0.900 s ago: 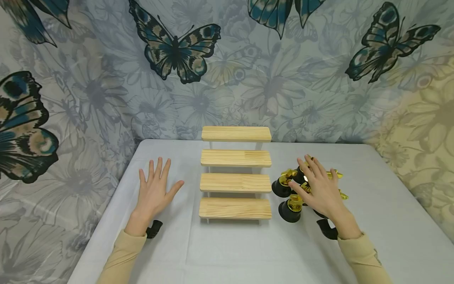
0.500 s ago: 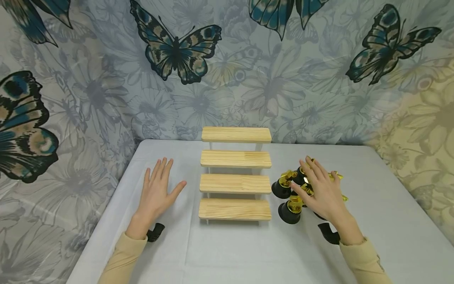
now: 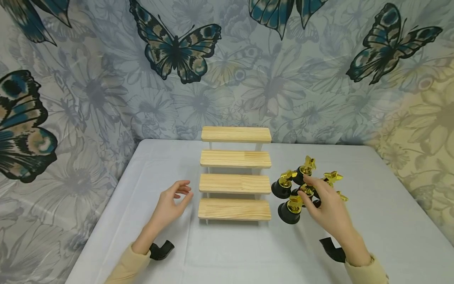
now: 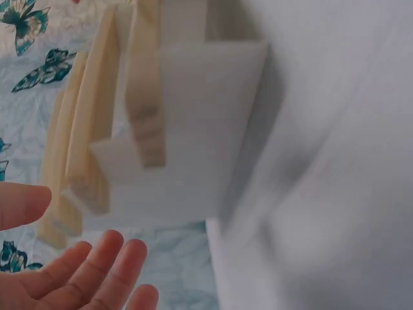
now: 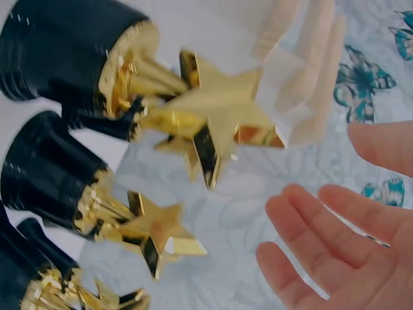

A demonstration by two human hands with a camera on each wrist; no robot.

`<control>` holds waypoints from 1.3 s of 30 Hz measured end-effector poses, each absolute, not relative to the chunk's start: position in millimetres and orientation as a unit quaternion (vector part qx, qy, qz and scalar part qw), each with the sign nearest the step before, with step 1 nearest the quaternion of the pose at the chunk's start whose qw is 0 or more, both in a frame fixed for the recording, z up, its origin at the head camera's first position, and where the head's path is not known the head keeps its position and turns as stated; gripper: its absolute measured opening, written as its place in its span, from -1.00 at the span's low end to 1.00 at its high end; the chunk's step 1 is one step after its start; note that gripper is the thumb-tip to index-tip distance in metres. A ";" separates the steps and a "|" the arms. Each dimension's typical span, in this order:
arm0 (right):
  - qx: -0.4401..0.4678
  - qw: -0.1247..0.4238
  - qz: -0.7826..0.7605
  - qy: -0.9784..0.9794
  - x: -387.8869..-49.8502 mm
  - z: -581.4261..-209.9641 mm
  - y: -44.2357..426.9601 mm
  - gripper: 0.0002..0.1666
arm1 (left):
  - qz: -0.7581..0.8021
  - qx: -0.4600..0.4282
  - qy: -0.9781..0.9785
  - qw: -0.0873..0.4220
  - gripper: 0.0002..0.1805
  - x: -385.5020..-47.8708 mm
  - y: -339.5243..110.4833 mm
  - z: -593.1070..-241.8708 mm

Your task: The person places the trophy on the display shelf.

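Note:
My left hand (image 3: 168, 205) hovers left of a wooden tiered stand (image 3: 235, 183), its fingers loosely bent around nothing. In the left wrist view the stand's shelf ends (image 4: 147, 103) and white side panel (image 4: 193, 129) face the fingers (image 4: 110, 265), with a gap between. Over on the right, my right hand (image 3: 330, 209) is above a cluster of gold star trophies on black bases. The nearest star trophy (image 3: 290, 210) stands at the front left of the cluster. In the right wrist view, a gold star (image 5: 219, 106) lies apart from the thumb and fingers (image 5: 310, 232), which hold nothing.
A white cloth (image 3: 230, 252) covers the table. Behind it hangs a backdrop (image 3: 227, 90) printed with butterflies and flowers. Black wrist mounts (image 3: 161, 250) sit under both wrists. Another star trophy (image 3: 281, 185) stands close to the stand's right side.
Both hands have changed from spread, straight fingers to loosely bent ones. My left hand has shifted right toward the stand, and my right hand has drawn back slightly, uncovering more trophies.

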State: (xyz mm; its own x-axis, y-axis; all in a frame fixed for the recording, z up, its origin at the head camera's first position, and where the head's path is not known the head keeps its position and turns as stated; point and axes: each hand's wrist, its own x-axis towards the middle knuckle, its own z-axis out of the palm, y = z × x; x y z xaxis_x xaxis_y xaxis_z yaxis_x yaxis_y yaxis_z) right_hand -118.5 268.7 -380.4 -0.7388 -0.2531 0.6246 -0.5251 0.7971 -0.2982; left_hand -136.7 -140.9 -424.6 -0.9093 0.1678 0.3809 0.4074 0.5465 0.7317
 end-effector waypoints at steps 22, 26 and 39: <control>0.185 0.207 0.227 -0.934 -110.6 -412.1 266.9 -0.41 | -0.534 -0.145 -0.832 -0.044 -0.65 -122.1 -117.9 -442.5; 0.190 0.216 0.238 -0.928 -111.7 -414.8 268.4 -0.43 | -0.540 -0.145 -0.828 -0.050 -0.66 -115.2 -115.2 -422.5; 0.198 0.243 0.247 -0.917 -112.1 -420.9 271.2 -0.44 | -0.560 -0.148 -0.813 -0.063 -0.64 -115.8 -116.8 -425.7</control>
State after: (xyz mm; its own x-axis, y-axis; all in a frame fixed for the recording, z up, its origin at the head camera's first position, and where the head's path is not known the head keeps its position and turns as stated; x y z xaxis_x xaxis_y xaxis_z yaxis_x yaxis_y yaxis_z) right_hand -112.1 271.2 -420.9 -0.8033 -0.2436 0.5435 -0.4838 0.7990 -0.3571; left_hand -115.8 -116.8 -425.7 -0.9485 0.3104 0.0636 0.1703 0.3300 0.9285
